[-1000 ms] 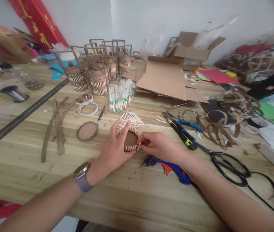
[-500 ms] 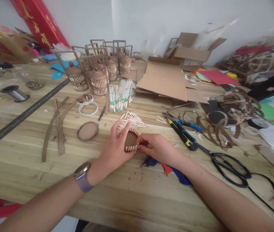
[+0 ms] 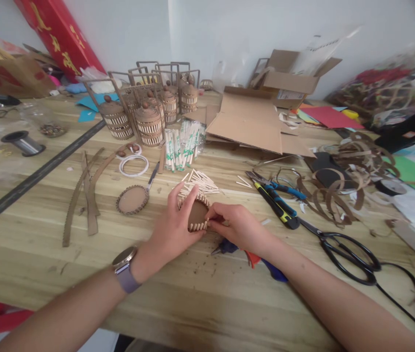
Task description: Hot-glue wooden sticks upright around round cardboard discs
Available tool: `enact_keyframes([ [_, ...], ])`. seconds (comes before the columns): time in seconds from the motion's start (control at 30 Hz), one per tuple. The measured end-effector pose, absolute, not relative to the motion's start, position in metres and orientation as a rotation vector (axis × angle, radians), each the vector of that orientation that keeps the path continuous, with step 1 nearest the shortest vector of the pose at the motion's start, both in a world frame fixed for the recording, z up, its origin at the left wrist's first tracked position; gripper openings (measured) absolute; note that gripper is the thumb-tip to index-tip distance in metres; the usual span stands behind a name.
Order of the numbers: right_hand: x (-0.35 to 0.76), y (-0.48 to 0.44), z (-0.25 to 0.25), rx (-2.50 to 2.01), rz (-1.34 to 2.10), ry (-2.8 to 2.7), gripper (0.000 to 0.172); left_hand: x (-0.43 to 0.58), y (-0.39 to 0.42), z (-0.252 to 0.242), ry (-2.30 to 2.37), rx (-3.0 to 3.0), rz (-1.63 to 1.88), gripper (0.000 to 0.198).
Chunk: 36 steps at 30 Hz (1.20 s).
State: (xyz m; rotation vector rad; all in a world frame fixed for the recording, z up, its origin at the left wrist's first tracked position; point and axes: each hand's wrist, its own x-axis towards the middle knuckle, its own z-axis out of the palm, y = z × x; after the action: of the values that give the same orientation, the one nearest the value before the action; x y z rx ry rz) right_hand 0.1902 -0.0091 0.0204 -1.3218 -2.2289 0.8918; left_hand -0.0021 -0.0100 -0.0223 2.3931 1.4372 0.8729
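Observation:
A round cardboard base ringed with short upright wooden sticks rests on the table between my hands. My left hand is closed around its left side, thumb at the near edge and fingers over the far rim. At the right edge of the ring, the fingertips of my right hand pinch one of the small wooden sticks; they cover part of it. Just beyond the ring lies a loose pile of cut wooden sticks. Under my right forearm is a blue glue gun with an orange trigger.
To the left lie a corrugated-edged cardboard disc, cardboard strips and a tape roll. Behind stand several small lidded baskets. On the right are a utility knife, pliers, black scissors and curled strips.
Hardly anything differs. My right hand has shifted very slightly at the ring's right edge, and the glue gun under the forearm shows a little differently.

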Motion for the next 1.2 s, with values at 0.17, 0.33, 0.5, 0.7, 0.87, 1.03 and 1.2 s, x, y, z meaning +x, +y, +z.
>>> enact_keyframes([
  [0.17, 0.19, -0.01, 0.023, -1.338, 0.895, -2.235, 0.012, -0.002, -0.011, -0.021, 1.441, 2.393, 0.856, 0.114],
  [0.33, 0.19, -0.01, 0.023, -1.372, 0.864, -2.253, 0.012, -0.002, -0.01, -0.02, 1.42, 2.378, 0.84, 0.113],
  [0.5, 0.191, -0.012, 0.029, -1.43, 0.843, -2.273, 0.016, -0.004, -0.008, -0.017, 1.42, 2.356, 0.825, 0.107],
  [0.7, 0.223, -0.021, 0.053, -1.561, 0.6, -2.304, 0.009, -0.006, -0.008, -0.016, 1.446, 2.327, 0.816, 0.114],
  [0.87, 0.26, -0.041, 0.059, -1.921, 0.725, -2.396, 0.029, -0.002, -0.013, -0.015, 1.525, 2.288, 0.864, 0.12],
  [1.03, 0.268, -0.054, 0.045, -2.011, 0.92, -2.374, 0.02, 0.003, -0.015, -0.015, 1.562, 2.306, 0.885, 0.113],
  [1.2, 0.273, -0.053, 0.03, -1.886, 0.994, -2.309, 0.015, 0.003, -0.014, -0.017, 1.562, 2.335, 0.903, 0.109],
])
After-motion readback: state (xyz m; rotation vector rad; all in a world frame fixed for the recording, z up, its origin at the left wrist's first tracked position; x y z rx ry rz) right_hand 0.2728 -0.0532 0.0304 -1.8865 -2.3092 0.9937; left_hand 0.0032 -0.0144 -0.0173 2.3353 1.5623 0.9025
